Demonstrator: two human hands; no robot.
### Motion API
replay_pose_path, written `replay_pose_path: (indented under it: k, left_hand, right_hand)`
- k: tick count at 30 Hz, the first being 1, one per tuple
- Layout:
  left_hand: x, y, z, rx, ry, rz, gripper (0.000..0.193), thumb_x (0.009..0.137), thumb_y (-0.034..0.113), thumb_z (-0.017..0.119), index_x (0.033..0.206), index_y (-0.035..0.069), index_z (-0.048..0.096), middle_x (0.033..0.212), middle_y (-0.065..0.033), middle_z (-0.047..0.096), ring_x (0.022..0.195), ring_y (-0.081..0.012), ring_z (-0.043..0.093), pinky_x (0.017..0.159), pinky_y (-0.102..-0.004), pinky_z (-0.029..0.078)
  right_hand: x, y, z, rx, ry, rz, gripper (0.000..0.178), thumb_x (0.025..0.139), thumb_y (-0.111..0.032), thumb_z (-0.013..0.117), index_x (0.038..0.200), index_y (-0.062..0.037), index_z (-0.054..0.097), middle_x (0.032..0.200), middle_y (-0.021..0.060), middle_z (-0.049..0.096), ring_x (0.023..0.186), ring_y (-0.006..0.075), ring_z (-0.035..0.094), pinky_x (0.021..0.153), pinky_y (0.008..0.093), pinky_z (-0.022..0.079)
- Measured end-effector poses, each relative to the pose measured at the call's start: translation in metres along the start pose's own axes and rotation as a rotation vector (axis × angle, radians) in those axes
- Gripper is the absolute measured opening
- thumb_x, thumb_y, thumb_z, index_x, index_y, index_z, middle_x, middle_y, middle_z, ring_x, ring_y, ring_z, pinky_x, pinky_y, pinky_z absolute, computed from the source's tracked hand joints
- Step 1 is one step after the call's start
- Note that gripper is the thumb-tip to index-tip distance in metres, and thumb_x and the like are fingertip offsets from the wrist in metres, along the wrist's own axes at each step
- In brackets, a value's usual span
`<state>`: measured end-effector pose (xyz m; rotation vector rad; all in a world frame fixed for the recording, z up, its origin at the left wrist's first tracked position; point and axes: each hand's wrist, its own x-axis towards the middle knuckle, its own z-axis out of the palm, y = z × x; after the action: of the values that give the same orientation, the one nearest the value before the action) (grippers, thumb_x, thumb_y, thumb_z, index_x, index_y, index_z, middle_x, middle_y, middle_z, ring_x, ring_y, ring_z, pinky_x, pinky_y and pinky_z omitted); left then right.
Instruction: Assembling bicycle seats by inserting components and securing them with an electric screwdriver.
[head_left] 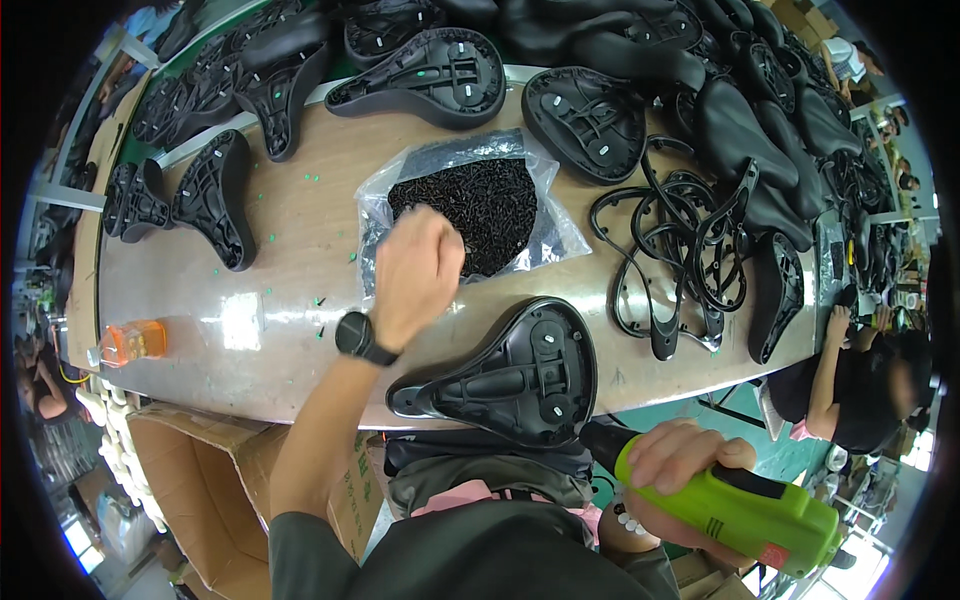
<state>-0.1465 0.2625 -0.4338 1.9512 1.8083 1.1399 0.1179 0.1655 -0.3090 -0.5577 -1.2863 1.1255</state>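
from up here i see my left hand (415, 275) reaching out over the wooden workbench (290, 250), its fingers curled in and dipping into the clear plastic bag of black screws (480, 210) that lies open in the middle of the bench; the fingertips are hidden behind the back of the hand, so i cannot tell whether they pinch a screw. a black wristwatch (358, 336) sits on that wrist. my right hand (685, 460) is low at the near edge, wrapped tight around the grip of a green electric screwdriver (740, 505), whose dark nose points up and left toward the upturned bicycle saddle (515, 375). that saddle lies underside up just in front of me, overhanging the bench edge, just below the bag and beside my left wrist. more upturned black saddles (430, 75) ring the far side of the bench, and a tangle of black saddle frames (680, 250) lies to the right of the bag. a few loose screws (320, 305) lie on the wood near my watch. an orange translucent container (135, 342) sits at the left end, and an open cardboard box (215, 470) stands below the bench on the left. another person (870, 390) is bent over at the right end.
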Motion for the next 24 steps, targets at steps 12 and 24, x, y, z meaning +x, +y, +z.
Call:
replay_pose_path:
  k: [12,24]
  left_hand:
    - [-0.086,0.088,-0.020,-1.379,-0.680,-0.596,0.018,0.101,0.010,0.058,0.109,-0.001,0.068,0.093,-0.0057,0.068,0.083,-0.0112,0.066,0.075,-0.0253,0.055]
    - [-0.090,0.078,-0.024,-1.786,-0.836,-0.802,0.020,0.102,0.016,0.057,0.115,0.001,0.061,0.105,-0.0080,0.068,0.094,-0.0155,0.069,0.082,-0.0269,0.058]
  right_hand:
    - [0.019,0.009,0.022,0.169,0.101,-0.311,0.086,0.087,-0.075,0.053,0.127,0.0005,0.047,0.077,0.0055,0.056,0.056,0.0160,0.054,0.055,0.0305,0.043]
    - [0.016,0.001,0.026,0.193,0.234,-0.235,0.078,0.090,-0.069,0.055,0.124,0.0001,0.046,0.076,0.0039,0.051,0.056,0.0152,0.049,0.059,0.0314,0.042]
